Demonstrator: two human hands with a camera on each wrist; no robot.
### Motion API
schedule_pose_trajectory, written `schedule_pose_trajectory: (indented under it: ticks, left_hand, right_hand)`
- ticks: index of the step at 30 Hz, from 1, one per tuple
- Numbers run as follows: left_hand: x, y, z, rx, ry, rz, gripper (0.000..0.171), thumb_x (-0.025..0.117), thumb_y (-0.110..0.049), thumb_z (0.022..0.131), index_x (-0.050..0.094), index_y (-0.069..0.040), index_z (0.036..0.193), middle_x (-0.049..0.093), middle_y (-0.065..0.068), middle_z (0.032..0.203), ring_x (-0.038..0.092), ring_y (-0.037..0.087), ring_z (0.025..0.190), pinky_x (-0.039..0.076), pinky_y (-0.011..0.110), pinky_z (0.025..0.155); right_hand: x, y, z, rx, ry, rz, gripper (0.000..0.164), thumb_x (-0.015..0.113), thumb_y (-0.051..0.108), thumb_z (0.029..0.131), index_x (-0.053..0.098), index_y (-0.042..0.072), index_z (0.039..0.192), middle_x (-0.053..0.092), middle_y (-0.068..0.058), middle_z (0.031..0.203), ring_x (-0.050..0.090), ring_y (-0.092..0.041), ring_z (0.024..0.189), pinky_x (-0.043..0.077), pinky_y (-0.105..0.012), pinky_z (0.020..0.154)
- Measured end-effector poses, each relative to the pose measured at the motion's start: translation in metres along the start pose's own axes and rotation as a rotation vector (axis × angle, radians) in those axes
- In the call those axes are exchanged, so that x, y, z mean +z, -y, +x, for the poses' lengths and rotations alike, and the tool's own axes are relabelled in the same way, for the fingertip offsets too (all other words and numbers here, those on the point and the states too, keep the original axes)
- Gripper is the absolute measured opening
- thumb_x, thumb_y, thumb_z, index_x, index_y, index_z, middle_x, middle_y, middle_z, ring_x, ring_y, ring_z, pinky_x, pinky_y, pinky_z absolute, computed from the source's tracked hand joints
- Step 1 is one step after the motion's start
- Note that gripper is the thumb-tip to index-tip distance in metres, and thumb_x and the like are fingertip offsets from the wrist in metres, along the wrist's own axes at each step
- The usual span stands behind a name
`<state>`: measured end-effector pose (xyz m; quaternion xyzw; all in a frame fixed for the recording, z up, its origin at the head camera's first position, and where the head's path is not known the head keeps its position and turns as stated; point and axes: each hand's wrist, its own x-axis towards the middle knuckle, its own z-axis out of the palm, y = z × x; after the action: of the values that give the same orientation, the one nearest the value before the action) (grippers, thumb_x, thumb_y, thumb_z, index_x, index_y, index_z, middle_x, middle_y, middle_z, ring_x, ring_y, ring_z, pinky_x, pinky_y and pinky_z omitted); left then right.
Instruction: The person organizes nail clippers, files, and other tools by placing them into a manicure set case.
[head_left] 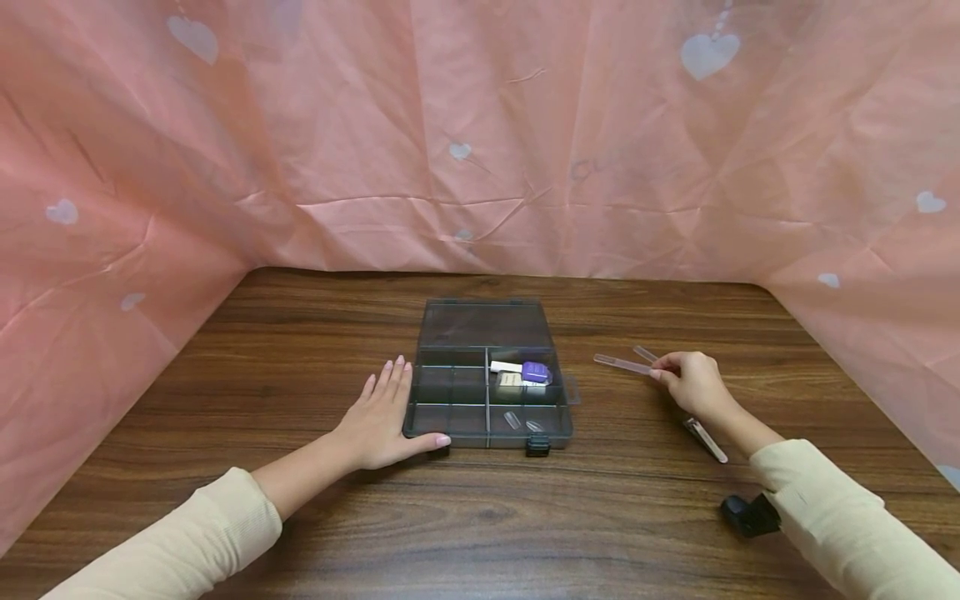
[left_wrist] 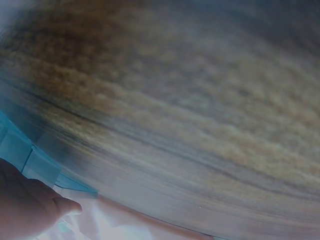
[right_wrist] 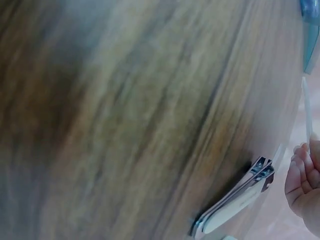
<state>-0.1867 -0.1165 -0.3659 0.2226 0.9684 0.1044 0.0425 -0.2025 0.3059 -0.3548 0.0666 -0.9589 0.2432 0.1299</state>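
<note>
Pink fabric printed with pale hearts (head_left: 480, 125) surrounds a brown wood-grain table (head_left: 480, 533). A dark translucent plastic compartment box, lid open (head_left: 453, 383), lies on it. My left hand (head_left: 382, 417) is released, straight fingers resting against the box's left side, thumb along its front edge. My right hand (head_left: 693, 383), well right of the box, pinches a slim pinkish translucent strip (head_left: 621, 363) by one end. A silver metal nail clipper (head_left: 706, 440) lies near that hand. Box contents: small purple packet (head_left: 535, 372), back right compartment; clear nail tips (head_left: 512, 420), front right.

Dark grey box (head_left: 452, 384); strip (head_left: 622, 363) perhaps pinkish
</note>
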Motion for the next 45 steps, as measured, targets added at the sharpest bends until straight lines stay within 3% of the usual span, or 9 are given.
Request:
schedule_pose_trajectory:
  ticks: [14,23,45]
  left_hand:
    - [0.002,-0.001,-0.001,-0.012,0.005,-0.011,0.112,0.045,-0.075,0.078,0.01,0.006,0.146,0.004,0.025,0.154,0.004,0.036,0.144,0.011,0.052,0.115]
    - [0.002,-0.003,-0.002,-0.014,0.012,-0.016,0.112,0.045,-0.075,0.078,0.009,0.006,0.146,0.003,0.024,0.154,0.003,0.036,0.144,0.01,0.052,0.115]
    - [0.002,-0.002,-0.002,-0.004,-0.024,0.005,0.112,0.045,-0.076,0.077,0.011,0.006,0.146,0.005,0.024,0.154,0.004,0.036,0.144,0.01,0.052,0.115]
  right_hand:
    - [-0.004,0.013,0.001,-0.013,-0.026,0.083,0.015,0.061,0.006,0.088,0.067,-0.008,0.091,0.068,-0.018,0.077,0.047,0.001,0.06,0.04,-0.02,0.051]
    - [-0.004,0.036,-0.002,-0.043,-0.016,0.124,0.016,0.063,0.006,0.087,0.068,-0.009,0.092,0.068,-0.022,0.083,0.045,-0.004,0.059,0.038,-0.02,0.05]
    - [0.012,0.079,-0.006,-0.109,0.033,0.238,0.011,0.065,0.003,0.084,0.069,-0.006,0.09,0.069,-0.015,0.079,0.046,-0.004,0.06,0.039,-0.019,0.051]
